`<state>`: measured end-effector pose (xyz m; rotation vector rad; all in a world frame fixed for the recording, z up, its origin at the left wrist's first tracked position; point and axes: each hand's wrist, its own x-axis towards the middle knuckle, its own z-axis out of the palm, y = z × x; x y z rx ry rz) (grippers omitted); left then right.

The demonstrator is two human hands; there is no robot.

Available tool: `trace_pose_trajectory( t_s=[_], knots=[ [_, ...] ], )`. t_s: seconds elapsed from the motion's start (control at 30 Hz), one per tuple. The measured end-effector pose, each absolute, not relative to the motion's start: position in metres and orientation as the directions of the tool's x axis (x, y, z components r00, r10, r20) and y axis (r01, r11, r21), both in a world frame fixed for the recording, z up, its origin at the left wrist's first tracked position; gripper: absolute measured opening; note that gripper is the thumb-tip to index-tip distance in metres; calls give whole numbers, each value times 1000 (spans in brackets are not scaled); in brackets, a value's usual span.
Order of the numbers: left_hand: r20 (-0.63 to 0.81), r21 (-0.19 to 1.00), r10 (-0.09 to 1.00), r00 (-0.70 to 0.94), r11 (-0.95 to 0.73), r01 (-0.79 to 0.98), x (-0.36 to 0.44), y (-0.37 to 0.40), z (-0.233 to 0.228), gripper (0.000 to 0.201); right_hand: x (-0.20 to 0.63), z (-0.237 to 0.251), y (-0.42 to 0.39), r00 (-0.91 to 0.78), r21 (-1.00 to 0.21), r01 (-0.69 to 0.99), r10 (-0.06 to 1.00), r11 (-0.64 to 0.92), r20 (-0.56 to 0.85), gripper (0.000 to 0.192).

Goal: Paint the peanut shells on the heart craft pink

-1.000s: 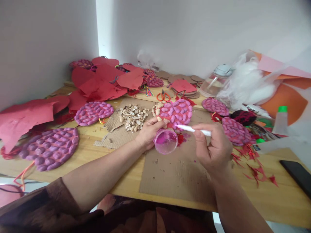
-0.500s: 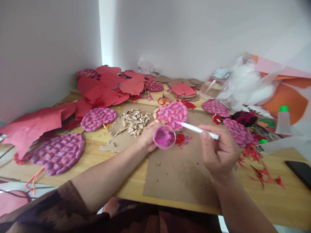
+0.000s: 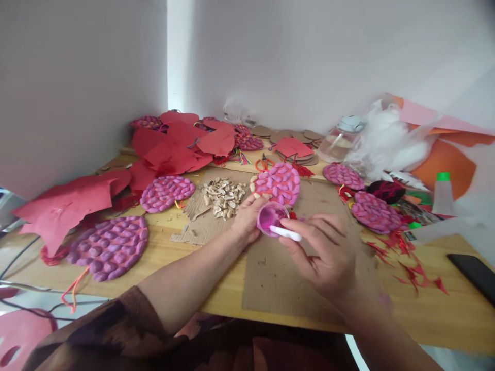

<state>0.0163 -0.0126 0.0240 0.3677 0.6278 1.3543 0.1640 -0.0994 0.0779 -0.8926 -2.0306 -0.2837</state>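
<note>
My left hand (image 3: 249, 216) holds a small clear cup of pink paint (image 3: 271, 218) tilted toward me, just above a brown cardboard sheet (image 3: 297, 268). My right hand (image 3: 325, 255) grips a white brush (image 3: 288, 234) whose tip reaches into the cup. Right behind the cup lies a round disc covered with pink painted peanut shells (image 3: 279, 183); a few shells on its left edge are unpainted. A heap of bare peanut shells (image 3: 223, 193) sits to its left.
More pink shell discs lie at left (image 3: 108, 246), (image 3: 167, 191) and at right (image 3: 374, 211), (image 3: 342, 174). Red paper sheets (image 3: 174, 147) cover the back left. A clear jar (image 3: 342, 139), orange scissors (image 3: 264, 164), a green-capped bottle (image 3: 443, 193) and a dark phone (image 3: 475, 272) stand around.
My right hand has swung the white brush from the shell disc down and left into the paint cup. The cup in my left hand stayed near the disc.
</note>
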Motion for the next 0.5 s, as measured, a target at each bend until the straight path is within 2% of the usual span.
trace_pose_trajectory(
  t_s=[0.1, 0.3, 0.4, 0.5],
  knots=[
    [-192, 569, 978, 79, 176, -803, 19, -13, 23, 39, 155, 71, -104, -366, -163, 687, 531, 708, 764, 19],
    [-207, 544, 975, 84, 186, -819, 24, -13, 22, 40, 136, 69, -108, -334, -69, 765, 486, 640, 808, 17],
    [-157, 572, 980, 122, 191, -798, 22, -15, 20, 33, 123, 76, -110, -337, -71, 778, 510, 624, 792, 14],
    [-102, 580, 977, 188, 212, -786, 16, -17, 16, 25, 115, 87, -118, -346, -108, 773, 559, 625, 754, 31]
  ],
)
